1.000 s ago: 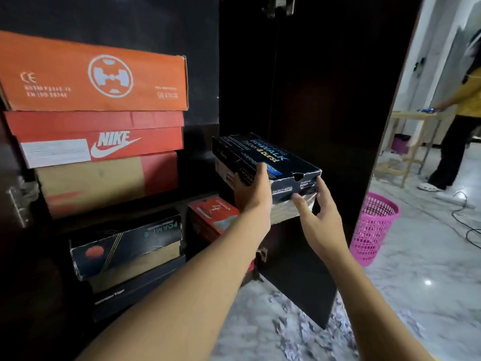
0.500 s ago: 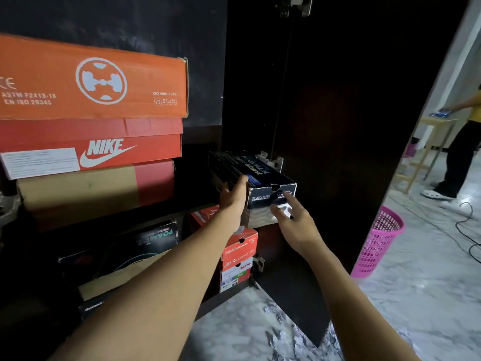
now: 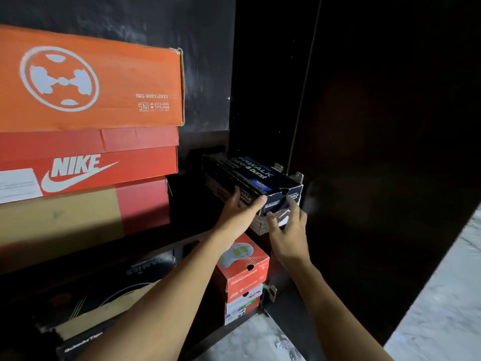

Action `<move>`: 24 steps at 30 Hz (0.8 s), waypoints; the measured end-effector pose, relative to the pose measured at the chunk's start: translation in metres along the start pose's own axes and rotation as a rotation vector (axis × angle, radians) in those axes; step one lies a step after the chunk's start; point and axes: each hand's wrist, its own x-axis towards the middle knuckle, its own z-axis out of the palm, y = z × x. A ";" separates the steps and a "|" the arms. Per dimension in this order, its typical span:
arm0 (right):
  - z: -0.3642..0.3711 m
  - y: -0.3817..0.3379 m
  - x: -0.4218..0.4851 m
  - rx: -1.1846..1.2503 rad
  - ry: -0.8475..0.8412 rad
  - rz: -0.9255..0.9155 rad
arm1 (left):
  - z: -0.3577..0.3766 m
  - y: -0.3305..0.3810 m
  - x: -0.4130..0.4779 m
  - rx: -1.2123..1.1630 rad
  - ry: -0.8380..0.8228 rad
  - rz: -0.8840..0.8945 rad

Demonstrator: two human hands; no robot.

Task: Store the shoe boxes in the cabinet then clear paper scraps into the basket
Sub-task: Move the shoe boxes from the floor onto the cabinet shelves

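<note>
I judge the storing step in hand: my left hand [image 3: 238,213] grips the black Skechers shoe box [image 3: 251,182] on the cabinet shelf [image 3: 166,246], my right hand [image 3: 287,230] spreads open touching its end, and next I push it fully in.

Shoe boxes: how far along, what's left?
Done: orange box and Nike box stacked on the shelf. In hand: left hand and right hand seating the black box. Left: paper scraps on the floor; basket out of view.
</note>
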 end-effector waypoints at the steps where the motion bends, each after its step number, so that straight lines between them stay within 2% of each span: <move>1: 0.006 0.000 0.006 0.004 -0.025 -0.006 | -0.004 -0.001 0.007 -0.005 0.014 0.007; 8: 0.038 -0.006 0.039 0.034 -0.212 -0.010 | -0.023 -0.005 0.052 -0.044 0.066 0.000; 12: 0.040 -0.008 0.052 -0.034 -0.310 -0.010 | -0.024 0.003 0.059 -0.115 0.137 0.000; 21: -0.006 -0.005 0.028 -0.092 -0.178 0.027 | -0.010 0.022 0.021 -0.254 0.213 -0.120; 24: -0.030 -0.001 -0.007 -0.102 -0.122 0.045 | 0.005 0.015 -0.021 -0.249 0.179 -0.067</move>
